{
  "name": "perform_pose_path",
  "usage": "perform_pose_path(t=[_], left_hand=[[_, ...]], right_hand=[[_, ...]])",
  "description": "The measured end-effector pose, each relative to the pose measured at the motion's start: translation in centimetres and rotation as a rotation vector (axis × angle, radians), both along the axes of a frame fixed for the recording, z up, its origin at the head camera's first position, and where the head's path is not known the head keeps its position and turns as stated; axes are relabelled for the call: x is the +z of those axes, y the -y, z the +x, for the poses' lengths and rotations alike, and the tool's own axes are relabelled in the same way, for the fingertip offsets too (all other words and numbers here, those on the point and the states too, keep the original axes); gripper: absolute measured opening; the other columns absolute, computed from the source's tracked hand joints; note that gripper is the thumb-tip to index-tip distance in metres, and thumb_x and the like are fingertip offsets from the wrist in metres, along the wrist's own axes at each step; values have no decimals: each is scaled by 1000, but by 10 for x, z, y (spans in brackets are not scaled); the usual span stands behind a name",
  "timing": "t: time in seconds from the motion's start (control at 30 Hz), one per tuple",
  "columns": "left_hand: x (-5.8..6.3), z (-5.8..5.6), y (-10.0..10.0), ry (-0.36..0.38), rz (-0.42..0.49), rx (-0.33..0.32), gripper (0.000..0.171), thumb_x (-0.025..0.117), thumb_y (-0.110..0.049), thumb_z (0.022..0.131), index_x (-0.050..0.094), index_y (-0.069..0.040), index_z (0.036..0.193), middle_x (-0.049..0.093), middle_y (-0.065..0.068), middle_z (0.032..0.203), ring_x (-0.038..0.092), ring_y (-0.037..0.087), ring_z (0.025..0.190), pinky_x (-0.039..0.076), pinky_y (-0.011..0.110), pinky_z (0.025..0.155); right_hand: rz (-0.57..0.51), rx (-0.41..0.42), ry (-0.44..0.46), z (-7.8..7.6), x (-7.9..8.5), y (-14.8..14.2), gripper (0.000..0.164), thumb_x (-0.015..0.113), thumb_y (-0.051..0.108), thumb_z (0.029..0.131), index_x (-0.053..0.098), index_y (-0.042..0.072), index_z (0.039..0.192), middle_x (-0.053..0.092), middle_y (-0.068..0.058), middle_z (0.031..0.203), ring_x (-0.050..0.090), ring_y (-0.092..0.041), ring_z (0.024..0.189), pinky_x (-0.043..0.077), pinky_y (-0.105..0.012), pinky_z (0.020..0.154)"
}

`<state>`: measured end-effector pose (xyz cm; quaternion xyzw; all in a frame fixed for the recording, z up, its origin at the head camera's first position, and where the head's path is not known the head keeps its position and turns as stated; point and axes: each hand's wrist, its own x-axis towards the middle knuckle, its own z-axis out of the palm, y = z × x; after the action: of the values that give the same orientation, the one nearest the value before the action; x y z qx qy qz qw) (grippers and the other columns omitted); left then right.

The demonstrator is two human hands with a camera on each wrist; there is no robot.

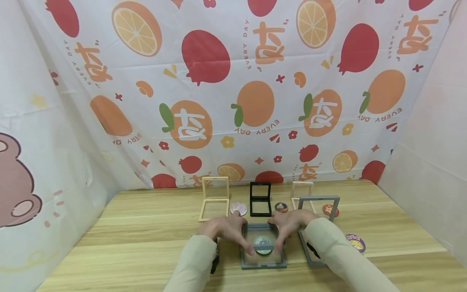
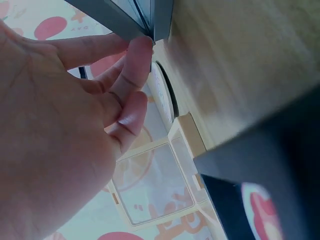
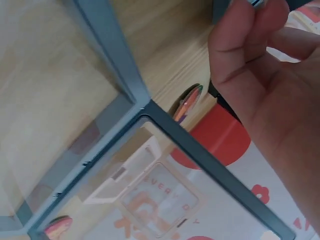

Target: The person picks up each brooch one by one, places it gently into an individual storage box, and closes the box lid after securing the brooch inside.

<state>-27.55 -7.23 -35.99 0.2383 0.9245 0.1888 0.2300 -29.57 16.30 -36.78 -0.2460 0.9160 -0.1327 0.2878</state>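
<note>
Both hands are at a grey hinged display frame (image 1: 263, 266) with clear film panels, on the table in the middle of the head view. A round green badge (image 1: 263, 251) shows inside it, partly behind the lid's edge bar (image 1: 263, 247). My left hand (image 1: 228, 230) grips the left side; in the left wrist view its fingertips (image 2: 141, 47) meet the frame's corner, where two panels stand slightly apart. My right hand (image 1: 292, 223) grips the right side, and its curled fingers (image 3: 232, 40) are at the frame's edge at the top of the right wrist view.
Another grey frame (image 1: 319, 198) stands hinged upright, partly behind the right forearm. Farther back stand a cream frame (image 1: 215, 199), a black frame (image 1: 260, 198) and a pale frame (image 1: 302, 183). Round badges lie about: lilac (image 1: 238, 209), dark (image 1: 281, 207), red (image 1: 330, 209) and purple (image 1: 355, 243).
</note>
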Motion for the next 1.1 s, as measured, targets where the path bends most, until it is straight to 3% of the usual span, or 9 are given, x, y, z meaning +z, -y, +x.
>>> perform_pose_path(t=[0.17,0.33,0.43,0.57,0.83,1.1], left_hand=[[0,4,-5,-68,-66,0,87,90,-49,68,59,-4,135,50,9,121,56,28,107,50,50,96],[0,8,-9,-130,-137,5,93,91,-53,65,57,-4,137,50,14,134,52,41,121,46,58,99],[-1,10,-11,-151,-167,12,98,92,-54,63,55,-3,138,46,15,141,48,44,125,46,60,100],[-3,13,-15,-196,-208,0,101,93,-57,59,55,-3,135,49,15,135,51,39,120,48,55,99],[-6,18,-18,-257,-251,-13,99,95,-59,54,57,-2,126,50,11,116,52,28,101,52,45,90],[-11,22,-22,-308,-264,-45,99,97,-58,51,56,-1,121,45,6,106,50,20,94,44,36,92]], right_hand=[[32,54,-95,-7,-12,0,109,87,61,62,47,7,148,36,-18,152,42,-38,135,42,-57,104],[23,-11,-96,18,7,10,102,93,42,62,49,7,146,41,-12,147,44,-29,134,41,-49,107],[19,-5,-130,24,9,12,93,95,37,61,54,8,139,48,-1,126,50,-19,116,46,-38,100],[25,11,-176,27,6,14,88,97,36,60,56,9,133,44,4,109,50,-12,97,49,-31,92],[54,15,-230,36,3,19,86,99,37,58,54,10,127,41,1,112,54,-15,89,52,-31,87],[53,7,-262,41,-2,20,83,100,36,58,54,11,121,39,3,107,50,-13,78,51,-28,74]])
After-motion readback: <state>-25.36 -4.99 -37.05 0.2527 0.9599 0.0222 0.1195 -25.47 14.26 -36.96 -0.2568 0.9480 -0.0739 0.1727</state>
